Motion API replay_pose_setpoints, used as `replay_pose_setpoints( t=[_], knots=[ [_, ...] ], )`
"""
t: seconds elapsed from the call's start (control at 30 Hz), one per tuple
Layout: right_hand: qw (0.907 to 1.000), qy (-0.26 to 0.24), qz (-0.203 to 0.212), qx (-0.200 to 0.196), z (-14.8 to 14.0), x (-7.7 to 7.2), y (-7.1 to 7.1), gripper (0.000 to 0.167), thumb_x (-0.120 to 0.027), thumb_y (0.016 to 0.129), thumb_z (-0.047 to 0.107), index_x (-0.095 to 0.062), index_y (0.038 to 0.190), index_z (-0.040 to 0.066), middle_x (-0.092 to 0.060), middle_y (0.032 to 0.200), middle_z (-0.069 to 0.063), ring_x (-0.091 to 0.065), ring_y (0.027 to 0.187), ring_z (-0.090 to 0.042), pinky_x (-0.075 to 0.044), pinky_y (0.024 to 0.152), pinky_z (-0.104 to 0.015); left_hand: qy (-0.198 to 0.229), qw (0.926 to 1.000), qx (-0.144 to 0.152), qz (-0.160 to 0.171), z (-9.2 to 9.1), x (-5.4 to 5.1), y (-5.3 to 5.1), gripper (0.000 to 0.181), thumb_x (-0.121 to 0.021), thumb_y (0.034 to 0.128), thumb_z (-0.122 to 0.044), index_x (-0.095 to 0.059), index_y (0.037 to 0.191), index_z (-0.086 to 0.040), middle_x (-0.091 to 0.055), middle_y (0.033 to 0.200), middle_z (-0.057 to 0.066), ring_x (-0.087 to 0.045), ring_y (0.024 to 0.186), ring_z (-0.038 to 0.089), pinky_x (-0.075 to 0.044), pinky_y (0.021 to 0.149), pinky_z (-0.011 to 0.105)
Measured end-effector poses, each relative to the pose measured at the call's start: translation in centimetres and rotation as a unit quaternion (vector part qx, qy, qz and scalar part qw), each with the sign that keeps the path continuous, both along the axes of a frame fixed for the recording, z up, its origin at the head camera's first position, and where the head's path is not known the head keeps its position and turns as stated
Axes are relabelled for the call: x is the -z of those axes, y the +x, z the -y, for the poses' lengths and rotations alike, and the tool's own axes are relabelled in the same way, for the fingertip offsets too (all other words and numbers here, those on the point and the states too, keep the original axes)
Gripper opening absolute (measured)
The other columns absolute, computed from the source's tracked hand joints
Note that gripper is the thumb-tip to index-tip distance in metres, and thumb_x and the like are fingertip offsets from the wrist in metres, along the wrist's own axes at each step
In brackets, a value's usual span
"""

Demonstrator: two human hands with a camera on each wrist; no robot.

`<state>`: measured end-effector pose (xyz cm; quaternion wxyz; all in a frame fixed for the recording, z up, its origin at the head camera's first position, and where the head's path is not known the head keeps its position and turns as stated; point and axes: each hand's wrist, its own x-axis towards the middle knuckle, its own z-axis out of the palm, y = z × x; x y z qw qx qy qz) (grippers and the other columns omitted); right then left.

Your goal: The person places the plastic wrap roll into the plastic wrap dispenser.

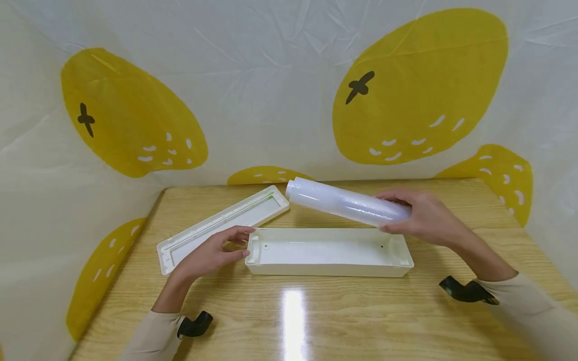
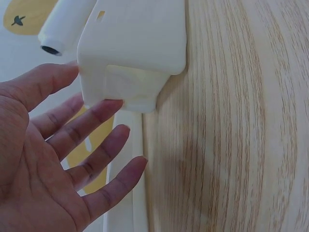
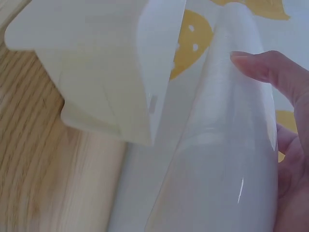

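Glossy whitish film roll (image 1: 345,201), tilted, held in right grip (image 1: 423,215), left grip (image 1: 218,252) spread, touching box (image 1: 329,270)

Screened-off table spot, probably indoors: a creased pale sheet (image 1: 271,115) printed with big yellow lemon-like fruit (image 1: 420,95) rises behind a wood-grain table (image 1: 244,311) and down its sides, and a bright glare streak (image 1: 293,321) on the tabletop suggests a lamp or window. Household or kitchen flavour from the goods alone, a roll of shiny film (image 1: 347,203), a long cream box (image 1: 329,271) and a shallow matching tray (image 1: 217,220). Room beyond the sheet hidden; home, studio or office cannot be told.
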<state>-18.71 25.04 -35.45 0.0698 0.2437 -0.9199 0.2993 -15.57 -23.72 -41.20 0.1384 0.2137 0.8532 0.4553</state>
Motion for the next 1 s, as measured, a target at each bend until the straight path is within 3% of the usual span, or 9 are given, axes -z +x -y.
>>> replay_pose_setpoints(
  t=[0.27, 0.57, 1.0],
  knots=[
    [0.9990, 0.013, -0.021, -0.038, 1.2, 0.4, 0.2, 0.060, -0.094, 0.071, 0.032, -0.070, 0.125, 0.023, -0.073, 0.113, 0.001, -0.062, 0.086, -0.016, -0.050, 0.071, -0.030, -0.001, 1.0000, -0.005, 0.002, -0.1, -0.1, 0.0, 0.049, -0.070, 0.0980, -0.028, -0.055, 0.144, -0.020, -0.061, 0.134, 0.004, -0.057, 0.123, 0.028, -0.046, 0.102, 0.053],
    [0.9978, 0.036, -0.023, -0.050, 2.5, 1.0, 0.8, 0.058, -0.093, 0.069, 0.028, -0.071, 0.123, 0.022, -0.073, 0.110, 0.004, -0.062, 0.084, -0.012, -0.051, 0.068, -0.029, -0.002, 1.0000, 0.000, 0.000, 0.0, 0.0, 0.0, 0.051, -0.069, 0.0984, -0.027, -0.053, 0.146, -0.017, -0.060, 0.136, 0.009, -0.056, 0.125, 0.033, -0.045, 0.102, 0.059],
    [0.9952, 0.073, -0.031, -0.058, 4.1, 0.8, 1.6, 0.057, -0.090, 0.068, 0.030, -0.071, 0.122, 0.028, -0.072, 0.113, 0.010, -0.059, 0.084, -0.009, -0.047, 0.069, -0.030, 0.004, 1.0000, 0.007, 0.005, 0.1, -0.1, 0.1, 0.050, -0.069, 0.0988, -0.025, -0.053, 0.145, -0.015, -0.060, 0.135, 0.010, -0.056, 0.124, 0.034, -0.045, 0.102, 0.054]
  ],
)
